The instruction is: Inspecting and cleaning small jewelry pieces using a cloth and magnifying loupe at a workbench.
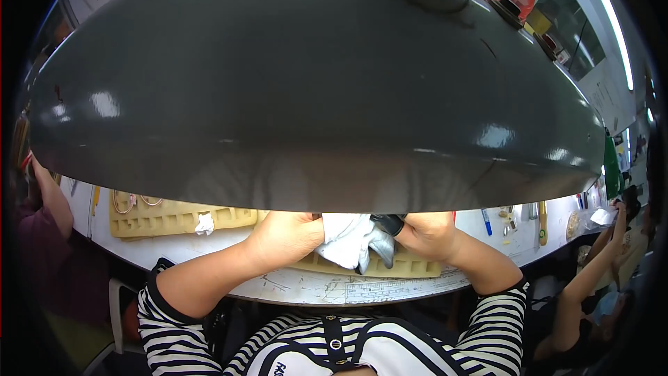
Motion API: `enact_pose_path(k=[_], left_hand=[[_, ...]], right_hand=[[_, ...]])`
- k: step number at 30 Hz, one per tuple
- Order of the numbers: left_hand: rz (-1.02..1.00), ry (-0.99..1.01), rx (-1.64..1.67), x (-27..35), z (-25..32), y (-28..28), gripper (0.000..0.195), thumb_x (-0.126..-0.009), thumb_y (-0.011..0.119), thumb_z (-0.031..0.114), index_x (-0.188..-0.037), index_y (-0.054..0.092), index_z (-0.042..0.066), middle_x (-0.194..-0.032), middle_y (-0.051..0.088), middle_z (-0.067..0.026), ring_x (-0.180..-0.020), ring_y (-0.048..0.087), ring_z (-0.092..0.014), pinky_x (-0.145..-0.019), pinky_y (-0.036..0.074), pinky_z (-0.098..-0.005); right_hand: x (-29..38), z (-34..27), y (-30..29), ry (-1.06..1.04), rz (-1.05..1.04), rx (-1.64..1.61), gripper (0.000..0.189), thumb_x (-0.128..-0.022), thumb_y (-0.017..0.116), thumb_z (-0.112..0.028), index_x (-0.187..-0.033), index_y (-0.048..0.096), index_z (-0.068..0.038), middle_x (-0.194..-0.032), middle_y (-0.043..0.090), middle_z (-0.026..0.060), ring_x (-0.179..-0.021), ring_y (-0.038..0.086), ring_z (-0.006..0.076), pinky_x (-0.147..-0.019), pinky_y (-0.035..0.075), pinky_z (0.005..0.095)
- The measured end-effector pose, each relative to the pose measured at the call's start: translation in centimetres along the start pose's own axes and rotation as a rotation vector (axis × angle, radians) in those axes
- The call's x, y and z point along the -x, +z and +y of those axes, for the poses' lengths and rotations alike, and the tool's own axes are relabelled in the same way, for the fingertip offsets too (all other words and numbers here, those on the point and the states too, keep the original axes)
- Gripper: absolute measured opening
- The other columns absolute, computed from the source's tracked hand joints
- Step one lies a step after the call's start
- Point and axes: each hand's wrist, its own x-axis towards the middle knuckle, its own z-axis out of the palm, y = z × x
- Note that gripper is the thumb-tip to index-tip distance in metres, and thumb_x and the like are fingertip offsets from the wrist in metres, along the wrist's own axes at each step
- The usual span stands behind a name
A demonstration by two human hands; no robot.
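Observation:
Under the rim of a large grey lamp shade (313, 89), my two hands are close together and their fingertips are partly hidden. My left hand (289, 236) grips a white cloth (347, 243) that hangs between the hands, with a greyish, soiled lower end. In my right hand (432, 235) is a black cylindrical tool handle (389, 224), which touches the cloth's upper side. The tool's working end is out of sight. Below the cloth lies a yellow slotted tray (417, 267) near the table's front edge.
Left stands a second slotted tray (156, 224) with rings of wire and a crumpled white tissue (205, 224). Right are a blue marker (486, 222), small parts (509, 224) and a yellow-handled tool (543, 224). A ruler scale (386, 290) lies along the table edge. Co-workers' arms (52, 198) flank both sides.

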Motion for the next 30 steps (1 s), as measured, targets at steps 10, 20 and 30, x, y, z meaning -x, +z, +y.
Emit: enact_pose_path(k=[10,20,30], left_hand=[[0.02,0.109,0.034,-0.5,-1.1,-0.3,0.027,-0.082,0.049,-0.002,-0.107,0.058,-0.003,-0.099,0.062,-0.0089,-0.091,0.058,-0.016,-0.079,0.047,-0.0274],[0.028,0.109,-0.044,-0.7,-1.3,-0.7,0.027,-0.082,0.061,0.002,-0.108,0.056,-0.002,-0.103,0.06,-0.0071,-0.094,0.057,-0.016,-0.081,0.047,-0.0286],[0.099,0.184,-0.094,-0.8,-1.3,0.0,0.019,-0.08,0.053,-0.002,-0.098,0.059,-0.005,-0.091,0.062,-0.011,-0.082,0.058,-0.018,-0.07,0.047,-0.0291]], right_hand=[[-0.5,-0.7,-0.2,0.092,0.028,-0.111,0.02,-0.073,0.071,-0.003,-0.092,0.068,0.0,-0.092,0.066,0.0116,-0.082,0.064,0.0228,-0.076,0.05,0.0315],[0.4,-0.4,0.0,0.137,0.003,-0.123,0.023,-0.073,0.069,0.0,-0.096,0.067,0.001,-0.097,0.066,0.0123,-0.088,0.063,0.0239,-0.079,0.049,0.0322],[0.2,0.2,0.5,0.055,0.092,-0.137,0.019,-0.072,0.068,-0.007,-0.09,0.067,-0.002,-0.074,0.063,0.0078,-0.056,0.057,0.018,-0.051,0.046,0.0279]])
